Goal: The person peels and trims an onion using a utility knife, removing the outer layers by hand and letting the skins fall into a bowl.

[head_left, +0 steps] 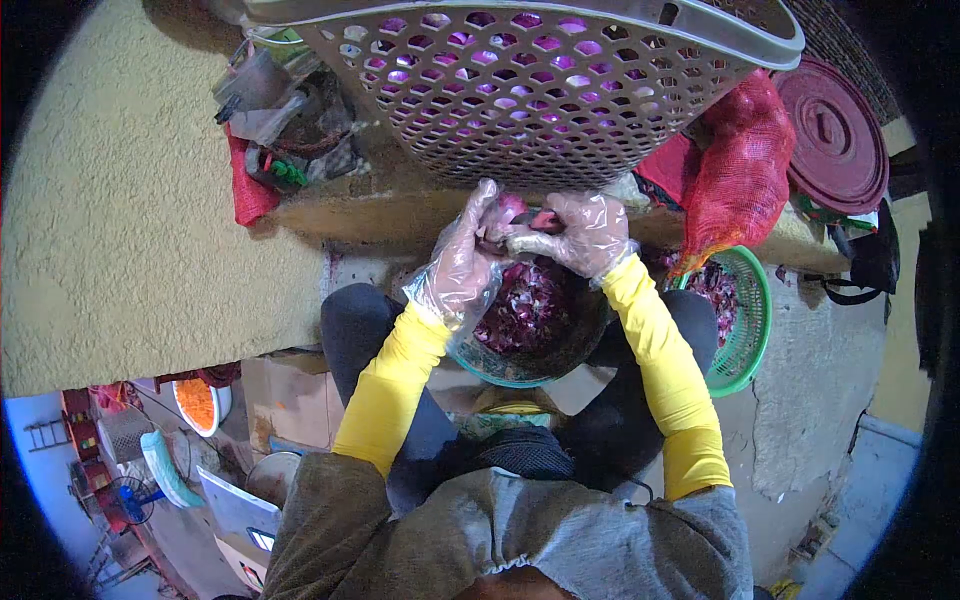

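Observation:
Both hands wear clear plastic gloves over yellow sleeves. My left hand (465, 240) is closed round a purple onion (508, 207), just below the large basket. My right hand (585, 235) is closed on a small peeler or knife with a reddish handle (545, 220), its working end against the onion and partly hidden by the fingers. Beneath the hands, between the knees, a round basin (575, 345) holds many purple and white peelings (525, 308).
A big perforated basket (520, 110) of purple onions stands ahead on a ledge. Right of it are a red mesh sack (745, 160) and a dark red lid (832, 135). A green basket (762, 310) with peelings sits at the right knee. Plastic bags (265, 120) lie front left.

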Motion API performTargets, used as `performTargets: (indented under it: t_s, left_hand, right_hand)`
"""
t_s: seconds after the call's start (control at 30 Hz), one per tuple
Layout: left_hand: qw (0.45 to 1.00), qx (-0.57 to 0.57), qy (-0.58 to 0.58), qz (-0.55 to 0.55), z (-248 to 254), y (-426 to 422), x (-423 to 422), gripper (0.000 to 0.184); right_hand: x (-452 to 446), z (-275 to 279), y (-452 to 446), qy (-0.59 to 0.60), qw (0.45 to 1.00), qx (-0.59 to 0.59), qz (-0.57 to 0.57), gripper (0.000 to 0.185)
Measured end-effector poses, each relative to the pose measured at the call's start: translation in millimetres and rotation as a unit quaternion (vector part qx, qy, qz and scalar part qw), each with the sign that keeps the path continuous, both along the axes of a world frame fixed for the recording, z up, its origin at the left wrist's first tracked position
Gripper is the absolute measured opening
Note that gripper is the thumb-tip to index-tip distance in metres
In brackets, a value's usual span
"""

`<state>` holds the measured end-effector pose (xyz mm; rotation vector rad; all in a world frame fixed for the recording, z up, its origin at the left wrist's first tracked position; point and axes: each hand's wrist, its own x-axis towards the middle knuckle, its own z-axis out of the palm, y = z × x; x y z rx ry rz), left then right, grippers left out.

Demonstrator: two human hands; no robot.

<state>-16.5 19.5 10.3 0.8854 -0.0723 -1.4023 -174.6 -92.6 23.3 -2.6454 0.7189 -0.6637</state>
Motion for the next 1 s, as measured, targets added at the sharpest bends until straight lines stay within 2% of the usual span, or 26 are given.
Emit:
performTargets:
  t_s: [0.17, 0.3, 0.4, 0.5, 0.53, 0.6, 0.77, 0.83, 0.9, 0.97, 1.0]
  left_hand:
    - [0.997, -0.023, 0.078, -0.017, -1, -2, 4, 0.033]
    - [0.997, -0.042, 0.061, 0.013, 2, -2, 0, 0.029]
    - [0.996, -0.045, 0.073, 0.032, -3, -4, 2, 0.031]
    - [0.992, -0.04, 0.117, 0.039, -3, -4, 3, 0.033]
    - [0.994, -0.024, 0.103, 0.029, -6, -3, 6, 0.034]
    - [0.996, -0.006, 0.089, 0.02, -2, -1, 6, 0.035]
    - [1.0, -0.02, 0.004, 0.009, -5, 0, -3, 0.041]
    - [0.999, -0.012, -0.04, 0.017, -30, -5, -1, 0.04]
    - [0.996, -0.004, -0.084, 0.023, -16, -5, -1, 0.039]
    - [0.993, -0.043, 0.106, 0.006, 4, 2, 4, 0.037]
    - [0.993, -0.044, 0.105, 0.006, -2, 1, 9, 0.037]
  right_hand:
    - [0, -4, 1, 0.002, 1.0, 0.026, -0.002, 0.048]
    - [-5, 5, 0, 0.068, 0.997, 0.03, 0.01, 0.048]
    - [-6, 6, 0, 0.073, 0.996, 0.042, 0.004, 0.053]
    - [-5, 6, 1, 0.009, 0.999, 0.051, -0.013, 0.059]
    - [-5, 8, 1, 0.009, 0.999, 0.05, -0.012, 0.059]
    - [-3, 12, 3, 0.03, 0.996, 0.082, -0.037, 0.07]
    - [4, 12, 10, 0.028, 0.998, 0.051, -0.028, 0.067]
    - [6, 7, 10, 0.012, 0.999, 0.04, -0.015, 0.066]
    - [4, 2, 9, 0.019, 0.999, 0.038, -0.015, 0.064]
    - [2, 3, 6, 0.016, 0.998, 0.061, -0.022, 0.064]
    - [2, 5, 6, 0.012, 0.996, 0.084, -0.029, 0.066]
